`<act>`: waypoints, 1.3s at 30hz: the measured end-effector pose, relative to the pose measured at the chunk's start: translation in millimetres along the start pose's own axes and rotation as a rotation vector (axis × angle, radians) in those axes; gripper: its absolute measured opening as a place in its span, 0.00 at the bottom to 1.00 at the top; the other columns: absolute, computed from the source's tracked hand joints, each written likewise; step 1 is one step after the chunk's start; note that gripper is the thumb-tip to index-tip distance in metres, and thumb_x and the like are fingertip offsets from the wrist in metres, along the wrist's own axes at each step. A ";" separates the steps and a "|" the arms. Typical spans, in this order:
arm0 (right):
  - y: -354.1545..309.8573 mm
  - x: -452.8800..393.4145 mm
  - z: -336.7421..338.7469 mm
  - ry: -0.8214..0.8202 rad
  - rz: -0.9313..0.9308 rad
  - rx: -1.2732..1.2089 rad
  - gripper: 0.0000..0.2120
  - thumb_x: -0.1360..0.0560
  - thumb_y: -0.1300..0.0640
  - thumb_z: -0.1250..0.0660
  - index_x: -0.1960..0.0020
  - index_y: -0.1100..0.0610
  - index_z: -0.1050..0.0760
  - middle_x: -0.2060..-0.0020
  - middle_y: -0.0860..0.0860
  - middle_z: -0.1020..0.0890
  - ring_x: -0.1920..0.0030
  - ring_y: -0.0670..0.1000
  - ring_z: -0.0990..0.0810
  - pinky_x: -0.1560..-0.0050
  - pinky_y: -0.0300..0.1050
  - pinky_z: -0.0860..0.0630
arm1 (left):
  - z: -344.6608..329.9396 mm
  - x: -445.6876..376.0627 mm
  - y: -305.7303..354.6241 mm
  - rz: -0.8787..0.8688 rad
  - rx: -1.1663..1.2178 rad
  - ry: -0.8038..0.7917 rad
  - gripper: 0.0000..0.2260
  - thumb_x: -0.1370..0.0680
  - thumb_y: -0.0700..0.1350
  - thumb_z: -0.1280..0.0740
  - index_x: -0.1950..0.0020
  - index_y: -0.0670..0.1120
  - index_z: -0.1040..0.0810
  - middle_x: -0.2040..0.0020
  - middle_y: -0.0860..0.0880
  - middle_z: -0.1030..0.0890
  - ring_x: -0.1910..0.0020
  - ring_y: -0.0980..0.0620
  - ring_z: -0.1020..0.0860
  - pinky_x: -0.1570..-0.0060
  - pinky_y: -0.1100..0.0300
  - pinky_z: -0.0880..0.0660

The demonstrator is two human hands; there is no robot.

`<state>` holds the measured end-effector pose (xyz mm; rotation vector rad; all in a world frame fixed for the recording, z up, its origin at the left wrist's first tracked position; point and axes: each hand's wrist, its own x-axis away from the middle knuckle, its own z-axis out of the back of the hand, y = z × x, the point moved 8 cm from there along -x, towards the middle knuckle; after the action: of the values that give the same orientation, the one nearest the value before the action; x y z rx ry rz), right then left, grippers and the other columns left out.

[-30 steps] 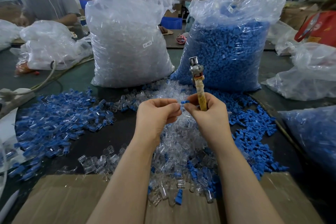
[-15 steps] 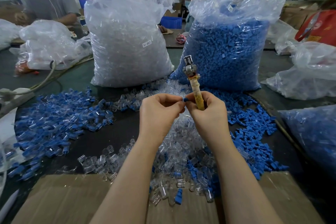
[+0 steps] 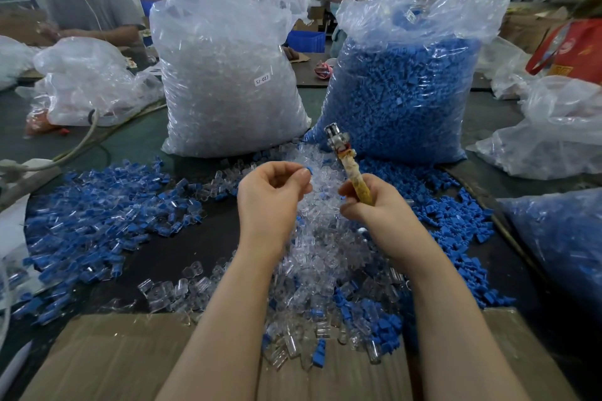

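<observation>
A small blue cap (image 3: 306, 170) is pinched at the left hand's (image 3: 272, 195) fingertips, above the heap of clear caps (image 3: 322, 238). Over that heap's right side, the right hand (image 3: 371, 205) grips a tape-wrapped tool (image 3: 348, 162), its metal head tilted up.

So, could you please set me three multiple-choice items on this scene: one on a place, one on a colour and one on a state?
1. Where does the blue bag stand relative to the clear bag?
A on top of it; B behind it; C to its right.
2. What colour is the piece that the left hand pinches?
A blue; B red; C green.
3. What is the right hand doing?
A resting flat; B gripping the tool; C hanging empty.

Answers:
1. C, since the two bags stand side by side with the blue one on the right.
2. A, since the pinched bit shows blue.
3. B, since the hand curls round the wrapped handle.
</observation>
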<state>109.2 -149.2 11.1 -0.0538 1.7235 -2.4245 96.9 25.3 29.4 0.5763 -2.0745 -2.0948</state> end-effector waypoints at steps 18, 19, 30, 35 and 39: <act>-0.8 3.9 -12.8 -0.193 0.021 0.228 0.11 0.25 0.64 0.33 0.45 0.59 0.30 0.62 0.52 0.31 0.66 0.50 0.33 0.64 0.46 0.35 | 10.9 -6.9 9.2 -0.100 0.146 -0.003 0.07 0.23 0.34 0.31 0.57 0.45 0.19 0.67 0.53 0.17 0.66 0.58 0.19 0.62 0.68 0.24; -1.2 3.7 -12.9 -0.191 0.024 0.239 0.11 0.25 0.64 0.33 0.44 0.58 0.30 0.62 0.52 0.30 0.66 0.50 0.33 0.64 0.46 0.35 | 11.2 -7.1 9.1 -0.102 0.146 -0.007 0.07 0.23 0.34 0.31 0.57 0.45 0.19 0.66 0.53 0.17 0.65 0.58 0.19 0.61 0.68 0.23; -0.3 3.5 -14.1 -0.187 0.021 0.333 0.11 0.26 0.64 0.36 0.48 0.52 0.33 0.63 0.52 0.29 0.66 0.51 0.32 0.66 0.46 0.34 | 10.0 -4.9 10.3 -0.113 0.148 -0.034 0.06 0.23 0.34 0.31 0.56 0.44 0.19 0.61 0.48 0.17 0.63 0.57 0.18 0.61 0.68 0.23; -3.7 3.8 -15.8 -0.185 0.043 0.372 0.11 0.27 0.64 0.37 0.49 0.52 0.32 0.65 0.52 0.29 0.68 0.50 0.31 0.67 0.44 0.34 | 11.4 -6.3 10.4 -0.097 0.159 -0.066 0.05 0.23 0.35 0.31 0.55 0.43 0.19 0.60 0.47 0.16 0.62 0.54 0.18 0.59 0.66 0.22; -6.9 4.2 -14.0 -0.144 0.064 0.417 0.10 0.29 0.65 0.37 0.52 0.52 0.30 0.66 0.53 0.27 0.69 0.50 0.31 0.68 0.44 0.34 | 11.1 -6.0 10.7 -0.098 0.156 -0.069 0.06 0.23 0.34 0.31 0.56 0.44 0.19 0.62 0.49 0.16 0.62 0.55 0.18 0.59 0.66 0.22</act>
<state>102.5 -134.5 12.6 -0.1145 1.1184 -2.6045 96.6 37.4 40.7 0.6476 -2.3085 -2.0434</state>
